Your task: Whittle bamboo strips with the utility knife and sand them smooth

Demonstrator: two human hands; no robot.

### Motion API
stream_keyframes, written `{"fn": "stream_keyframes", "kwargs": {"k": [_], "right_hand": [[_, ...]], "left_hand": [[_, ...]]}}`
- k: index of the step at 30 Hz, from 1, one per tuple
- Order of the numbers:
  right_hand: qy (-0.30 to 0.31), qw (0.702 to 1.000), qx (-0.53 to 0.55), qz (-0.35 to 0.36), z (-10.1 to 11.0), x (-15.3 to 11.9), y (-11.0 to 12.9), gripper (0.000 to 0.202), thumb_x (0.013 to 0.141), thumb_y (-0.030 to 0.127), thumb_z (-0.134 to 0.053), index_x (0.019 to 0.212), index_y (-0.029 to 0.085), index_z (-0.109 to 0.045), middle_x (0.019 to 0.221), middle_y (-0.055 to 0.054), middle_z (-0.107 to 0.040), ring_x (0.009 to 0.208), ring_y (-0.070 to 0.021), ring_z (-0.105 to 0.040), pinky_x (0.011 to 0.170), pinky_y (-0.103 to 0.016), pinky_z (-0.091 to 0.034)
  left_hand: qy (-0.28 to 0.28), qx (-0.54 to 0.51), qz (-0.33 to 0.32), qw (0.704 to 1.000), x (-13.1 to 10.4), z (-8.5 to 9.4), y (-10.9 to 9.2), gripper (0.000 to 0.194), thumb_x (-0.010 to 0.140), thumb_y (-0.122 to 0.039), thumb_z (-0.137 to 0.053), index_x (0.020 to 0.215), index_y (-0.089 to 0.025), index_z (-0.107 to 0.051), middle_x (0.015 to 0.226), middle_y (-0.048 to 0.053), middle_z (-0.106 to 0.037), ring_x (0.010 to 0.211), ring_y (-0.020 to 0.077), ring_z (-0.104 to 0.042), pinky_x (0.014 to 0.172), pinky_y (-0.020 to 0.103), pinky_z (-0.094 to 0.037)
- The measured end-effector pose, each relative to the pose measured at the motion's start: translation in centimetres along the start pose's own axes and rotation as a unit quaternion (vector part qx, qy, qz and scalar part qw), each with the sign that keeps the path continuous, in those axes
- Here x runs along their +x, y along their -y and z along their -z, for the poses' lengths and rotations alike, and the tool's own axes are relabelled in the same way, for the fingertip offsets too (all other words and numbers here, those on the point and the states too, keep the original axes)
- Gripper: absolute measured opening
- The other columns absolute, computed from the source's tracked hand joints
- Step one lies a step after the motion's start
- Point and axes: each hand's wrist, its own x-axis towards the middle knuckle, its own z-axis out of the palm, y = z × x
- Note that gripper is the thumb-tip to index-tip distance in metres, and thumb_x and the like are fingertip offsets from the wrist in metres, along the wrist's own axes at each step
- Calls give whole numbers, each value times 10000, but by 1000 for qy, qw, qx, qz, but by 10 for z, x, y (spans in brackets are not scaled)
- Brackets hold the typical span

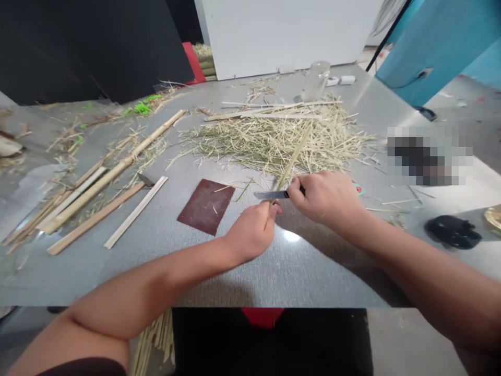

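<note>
The left hand [252, 232] is closed around the near end of a thin yellow-green strip [294, 157], thumb pressed against it. From that grip the strip slants up and away, slightly to the right, its far part over a wide pile of pale shavings [270, 138] beyond both hands. The right hand [324, 197], just right of and a little farther out than the left, is curled in a fist around the dark handle of a knife [270, 195]. The blade points left and crosses the strip just beyond the left hand; whether it bites in cannot be told.

On the bench [313, 287], a dark brown square sheet [206, 206] lies just left of and beyond the left hand. Farther left of that hand are a pale flat slat [136, 213], a wooden-handled hammer [97, 219] and a long bamboo pole [113, 171], roughly side by side. To the right of the right hand, past the forearm, sits a black object [453, 231]. A clear jar [318, 81] stands well beyond the hands, behind the pile.
</note>
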Motion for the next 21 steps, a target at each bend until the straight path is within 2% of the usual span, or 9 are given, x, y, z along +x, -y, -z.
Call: {"fn": "stream_keyframes", "kwargs": {"k": [3, 5, 7, 9, 13, 17, 21], "right_hand": [[-5, 1000, -10, 8, -7, 5, -4, 531, 1092, 446, -485, 632, 191, -557, 638, -84, -530, 639, -139, -99, 696, -377, -172], [-4, 1000, -3, 3, -11, 13, -12, 528, 1092, 452, -502, 639, 190, -571, 645, -82, -526, 644, -137, -99, 704, -376, -177], [-8, 1000, 13, -21, -13, 24, -26, 533, 1100, 470, -520, 652, 189, -594, 651, -84, -527, 630, -135, -152, 716, -372, -189], [-27, 997, 26, -60, -11, 36, -45, 540, 1096, 507, -556, 663, 191, -624, 649, -93, -529, 613, -147, -267, 722, -370, -210], [-107, 983, 12, -148, -8, 52, -72, 532, 1110, 477, -504, 689, 182, -641, 688, -137, -582, 663, -191, -413, 720, -386, -232], [-128, 980, 40, -146, -12, 51, -74, 530, 1144, 449, -444, 698, 189, -562, 707, -129, -595, 671, -184, -417, 731, -386, -221], [-140, 978, 68, -136, -14, 49, -73, 539, 1165, 468, -438, 703, 199, -508, 684, -106, -570, 646, -176, -408, 730, -381, -209]], "left_hand": [[3, 4, 12, 1000, 5, 3, -1, 241, 1208, -234, -587, 1024, -235, -743, 883, 54, -734, 842, 266, -648, 823, 376, -409], [20, 0, 36, 999, 7, 6, -3, 239, 1201, -223, -592, 1018, -234, -745, 818, 30, -693, 788, 251, -610, 793, 366, -378], [36, -7, 59, 998, 9, 9, -5, 248, 1203, -241, -603, 996, -234, -740, 741, 3, -622, 726, 232, -546, 754, 359, -333], [45, -19, 73, 996, 9, 11, -6, 262, 1205, -277, -620, 978, -230, -742, 720, -4, -588, 712, 222, -514, 731, 350, -310], [51, -85, 97, 990, 9, 9, 0, 338, 1222, -421, -596, 976, -222, -716, 736, -14, -542, 686, 192, -462, 671, 318, -325], [38, -185, 111, 976, 8, 2, 6, 491, 1245, -622, -413, 957, -255, -569, 736, -67, -390, 620, 146, -300, 593, 285, -285], [12, -243, 115, 963, 3, -2, 7, 549, 1167, -766, -608, 953, -273, -496, 766, -81, -368, 615, 116, -262, 537, 249, -213]]}}
